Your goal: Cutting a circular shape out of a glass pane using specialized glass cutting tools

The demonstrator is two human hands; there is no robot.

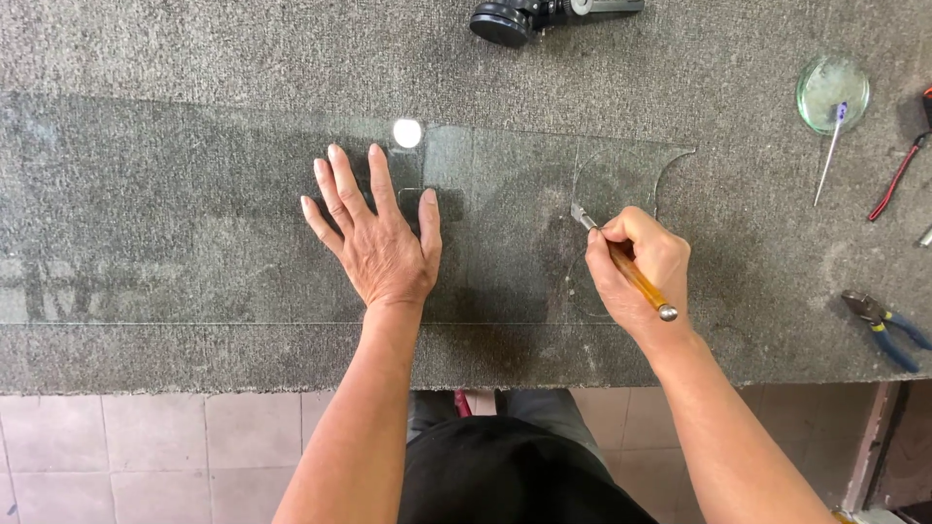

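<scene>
A long clear glass sheet (194,223) lies flat on a grey carpeted table (243,49). My left hand (374,233) presses flat on the glass near its middle, fingers spread. My right hand (636,267) grips a glass cutter (626,264) with a yellow-orange handle, its metal tip touching the glass near the right end. A curved score line and a rounded cut-out edge (670,170) show at the sheet's right end.
A small round glass dish (832,92) with a thin stick in it sits at the far right. Red-handled pliers (898,175) and blue-handled pliers (888,328) lie by the right edge. A black tool (515,19) rests at the top. The table's front edge runs above a tiled floor.
</scene>
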